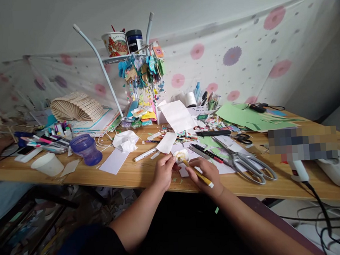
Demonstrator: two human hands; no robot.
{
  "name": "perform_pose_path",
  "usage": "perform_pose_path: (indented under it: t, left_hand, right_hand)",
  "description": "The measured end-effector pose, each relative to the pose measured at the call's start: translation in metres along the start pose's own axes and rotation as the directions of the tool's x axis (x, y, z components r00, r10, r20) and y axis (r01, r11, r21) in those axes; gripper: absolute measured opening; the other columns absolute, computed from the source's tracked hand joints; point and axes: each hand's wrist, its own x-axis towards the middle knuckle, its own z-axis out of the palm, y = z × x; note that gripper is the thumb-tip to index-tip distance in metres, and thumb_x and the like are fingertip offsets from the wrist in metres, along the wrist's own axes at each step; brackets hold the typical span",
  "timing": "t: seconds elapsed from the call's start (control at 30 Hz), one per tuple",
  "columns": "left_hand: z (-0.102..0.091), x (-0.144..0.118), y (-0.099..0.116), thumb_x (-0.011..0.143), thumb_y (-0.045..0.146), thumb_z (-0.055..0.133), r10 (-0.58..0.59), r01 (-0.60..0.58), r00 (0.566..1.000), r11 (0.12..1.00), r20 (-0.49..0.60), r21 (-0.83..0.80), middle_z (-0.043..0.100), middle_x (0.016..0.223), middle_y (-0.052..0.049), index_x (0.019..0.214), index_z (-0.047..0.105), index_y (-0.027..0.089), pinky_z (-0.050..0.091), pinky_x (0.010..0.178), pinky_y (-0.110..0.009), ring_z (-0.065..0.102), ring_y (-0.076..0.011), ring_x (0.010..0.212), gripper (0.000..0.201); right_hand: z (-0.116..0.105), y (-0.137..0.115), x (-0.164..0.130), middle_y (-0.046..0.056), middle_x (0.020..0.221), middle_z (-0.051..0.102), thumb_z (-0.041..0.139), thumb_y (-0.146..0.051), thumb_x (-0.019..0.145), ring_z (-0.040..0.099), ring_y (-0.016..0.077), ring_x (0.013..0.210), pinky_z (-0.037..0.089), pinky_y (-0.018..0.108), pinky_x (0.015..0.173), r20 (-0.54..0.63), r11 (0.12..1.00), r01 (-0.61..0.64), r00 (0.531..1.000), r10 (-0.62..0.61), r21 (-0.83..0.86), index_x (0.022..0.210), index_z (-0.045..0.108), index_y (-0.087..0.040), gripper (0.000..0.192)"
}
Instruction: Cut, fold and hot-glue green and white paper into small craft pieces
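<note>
The person sits at a cluttered wooden table (138, 174). The left hand (163, 170) pinches a small white paper piece (181, 155) between thumb and fingers, holding it just above the table's front edge. The right hand (208, 174) is closed around a yellow-barrelled pen (198, 174), whose tip touches the paper piece. Large scissors (245, 161) lie open just right of the right hand. A purple cup (86, 148) and a white paper cup (48, 164) stand well to the left. A crumpled tissue (125, 140) lies beyond the left hand. Green paper sheets (245, 116) cover the far right.
</note>
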Motion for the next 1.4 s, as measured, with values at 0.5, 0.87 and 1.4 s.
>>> perform_pose_path:
  t: [0.5,0.87,1.4]
  left_hand:
    - [-0.0019,0.0003,-0.0030,0.065,0.043,0.072,0.005,-0.005,1.000,1.000,-0.009,0.019,0.057,0.067,0.000,0.070,0.066,0.013,0.046,0.053,-0.023,0.052,-0.0102,0.057,0.031]
    - [0.0005,-0.0015,0.0005,0.065,0.043,0.072,0.000,0.000,1.000,1.000,0.008,0.018,0.055,0.065,0.001,0.069,0.066,0.013,0.046,0.053,-0.024,0.049,-0.0090,0.056,0.031]
    - [-0.0012,-0.0005,-0.0011,0.068,0.041,0.070,0.009,-0.010,0.999,0.999,0.041,0.038,0.050,0.063,0.003,0.066,0.063,0.013,0.045,0.052,-0.022,0.048,-0.0084,0.056,0.030]
  right_hand:
    - [0.0003,-0.0003,0.0004,0.002,0.072,0.065,0.061,-0.018,0.081,0.064,0.0159,0.064,0.051,0.027,0.057,-0.045,1.000,-0.028,0.999,0.028,-0.009,0.084,0.054,-0.023,0.008]
    - [0.0002,-0.0014,0.0011,0.004,0.075,0.064,0.062,-0.015,0.080,0.063,0.0161,0.066,0.051,0.027,0.059,0.019,0.999,0.019,1.000,-0.020,0.049,0.085,0.054,-0.022,0.012]
    - [0.0008,0.0004,-0.0004,0.004,0.076,0.064,0.063,-0.015,0.079,0.063,0.0162,0.068,0.050,0.027,0.060,0.026,0.999,0.027,0.999,-0.028,0.044,0.086,0.054,-0.022,0.013]
